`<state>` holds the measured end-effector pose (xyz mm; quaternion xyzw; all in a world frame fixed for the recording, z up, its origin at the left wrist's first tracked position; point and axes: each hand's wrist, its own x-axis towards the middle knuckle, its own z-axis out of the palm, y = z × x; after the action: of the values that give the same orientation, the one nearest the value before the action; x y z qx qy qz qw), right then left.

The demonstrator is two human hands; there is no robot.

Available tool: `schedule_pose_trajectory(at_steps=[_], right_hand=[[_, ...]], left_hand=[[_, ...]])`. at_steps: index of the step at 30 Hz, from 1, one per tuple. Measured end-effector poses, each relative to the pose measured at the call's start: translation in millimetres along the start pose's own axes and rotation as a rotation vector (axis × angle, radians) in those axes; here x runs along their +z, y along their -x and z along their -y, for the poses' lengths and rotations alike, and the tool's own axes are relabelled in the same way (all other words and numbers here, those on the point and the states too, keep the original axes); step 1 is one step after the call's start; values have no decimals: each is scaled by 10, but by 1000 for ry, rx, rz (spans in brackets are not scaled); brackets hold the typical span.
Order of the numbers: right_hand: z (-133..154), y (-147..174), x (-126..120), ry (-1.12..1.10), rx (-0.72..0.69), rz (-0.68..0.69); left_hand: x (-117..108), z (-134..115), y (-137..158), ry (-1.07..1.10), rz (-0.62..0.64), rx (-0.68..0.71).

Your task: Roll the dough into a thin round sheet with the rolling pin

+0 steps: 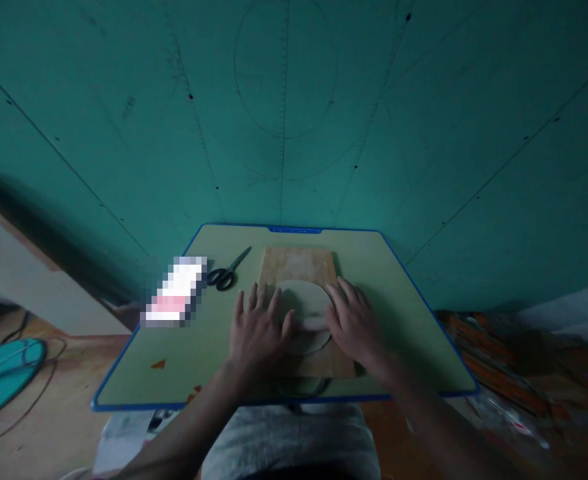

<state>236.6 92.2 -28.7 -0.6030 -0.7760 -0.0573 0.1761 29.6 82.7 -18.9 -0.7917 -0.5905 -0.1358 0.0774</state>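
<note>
A flat, pale round disc [305,303] lies on a wooden board [299,259], on top of a small table [369,267]. My left hand [260,327] rests over the left side of the disc and board with its fingers spread and its thumb on the disc. On the opposite side, my right hand [355,319] touches the disc's right edge, fingers stretched forward and slightly apart. Neither hand grips anything. What the disc is made of cannot be told. Below the board, a dark curved loop [304,393] shows near the table's front edge.
Black-handled scissors [228,272] lie left of the board, beside a blurred-out bright rectangle [178,290]. Small orange scraps [159,364] lie front left. A green wall [294,133] rises behind the table. A teal round object [9,373] and cables are on the floor at left.
</note>
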Motion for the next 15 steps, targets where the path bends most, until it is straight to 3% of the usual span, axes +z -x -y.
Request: schedule_pose_trajectory(at_steps=[4, 10, 15], right_hand=[[3, 59, -23, 2, -20, -17], [-143, -421, 78, -70, 62, 97], [-225, -843, 106, -86, 165, 183]], left_hand=[[-21, -53, -136, -23, 48, -58], [39, 13, -558, -33, 206, -86], [157, 103, -926, 27, 217, -148]])
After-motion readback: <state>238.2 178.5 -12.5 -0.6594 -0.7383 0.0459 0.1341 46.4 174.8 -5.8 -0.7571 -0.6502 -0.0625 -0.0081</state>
